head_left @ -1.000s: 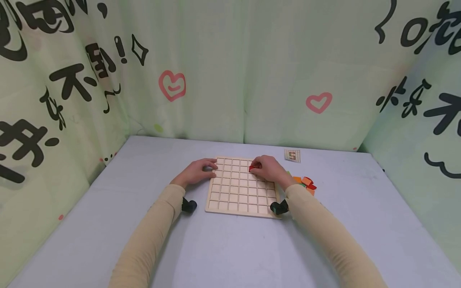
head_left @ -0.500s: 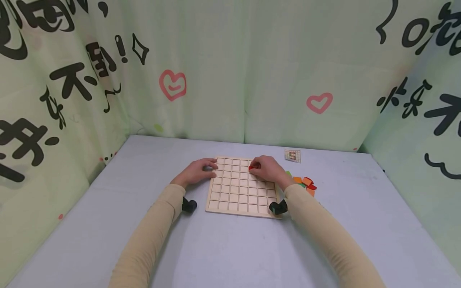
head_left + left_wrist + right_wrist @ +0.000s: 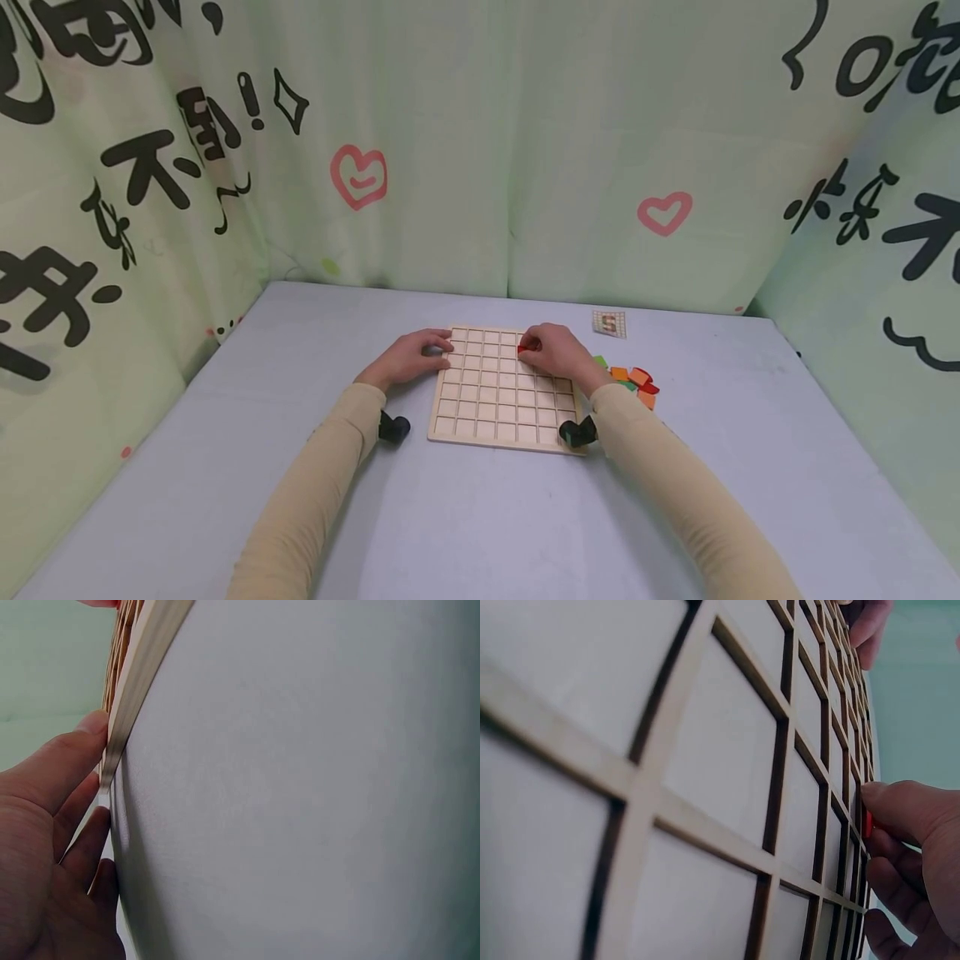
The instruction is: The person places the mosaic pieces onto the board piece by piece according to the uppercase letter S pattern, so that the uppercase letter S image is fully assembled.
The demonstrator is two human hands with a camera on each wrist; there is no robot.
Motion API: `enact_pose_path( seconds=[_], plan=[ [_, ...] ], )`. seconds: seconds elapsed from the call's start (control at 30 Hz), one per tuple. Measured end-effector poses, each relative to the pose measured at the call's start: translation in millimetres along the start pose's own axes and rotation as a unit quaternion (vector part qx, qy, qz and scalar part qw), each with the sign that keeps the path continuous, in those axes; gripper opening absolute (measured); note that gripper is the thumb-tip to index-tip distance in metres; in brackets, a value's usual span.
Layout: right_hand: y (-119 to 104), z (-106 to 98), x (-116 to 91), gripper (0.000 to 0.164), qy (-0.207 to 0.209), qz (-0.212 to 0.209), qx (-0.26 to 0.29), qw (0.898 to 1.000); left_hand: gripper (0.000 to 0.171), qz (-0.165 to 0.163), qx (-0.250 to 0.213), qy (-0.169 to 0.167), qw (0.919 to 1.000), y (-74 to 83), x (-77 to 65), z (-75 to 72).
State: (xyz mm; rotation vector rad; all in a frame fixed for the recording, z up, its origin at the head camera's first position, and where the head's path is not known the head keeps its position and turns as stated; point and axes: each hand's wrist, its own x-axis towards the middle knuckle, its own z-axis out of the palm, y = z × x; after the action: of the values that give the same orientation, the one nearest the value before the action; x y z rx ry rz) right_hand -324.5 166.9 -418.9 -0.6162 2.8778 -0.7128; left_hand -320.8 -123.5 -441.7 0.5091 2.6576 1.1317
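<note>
Red piece [image 3: 868, 825]: seemingly one, right grip [image 3: 553, 348] pinching; left grip [image 3: 408, 357] relaxed against one board [image 3: 486, 412].

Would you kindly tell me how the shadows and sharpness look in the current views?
Head view: soft shadows on the table beside both sleeves; left wrist view: a soft shadow beside the board, the frame's right side darker; right wrist view: nearest bars look slightly blurred.
</note>
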Motion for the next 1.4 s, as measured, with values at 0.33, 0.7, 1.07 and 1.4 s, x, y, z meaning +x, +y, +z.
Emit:
enact_pose_path(
  seconds=[0.33,0.7,1.07,1.4],
  plan=[
    [-1,0,-2,0.021,0.007,0.0,0.011,1.0,0.031,-0.001,-0.002,-0.002,1.0,-1.1,1.4,0.1],
    [16,-12,-18,0.034,0.041,0.048,0.043,0.997,0.032,0.004,-0.004,-0.001,1.0,0.3,-0.3,1.6],
    [55,-44,-55,0.038,0.069,0.102,0.043,0.991,0.032,0.003,-0.003,0.0,1.0,-0.8,0.7,1.2],
    [89,-56,-89,0.045,0.063,0.144,0.03,0.987,0.032,0.018,0.009,0.002,0.9998,-3.4,2.2,1.4]
  ],
)
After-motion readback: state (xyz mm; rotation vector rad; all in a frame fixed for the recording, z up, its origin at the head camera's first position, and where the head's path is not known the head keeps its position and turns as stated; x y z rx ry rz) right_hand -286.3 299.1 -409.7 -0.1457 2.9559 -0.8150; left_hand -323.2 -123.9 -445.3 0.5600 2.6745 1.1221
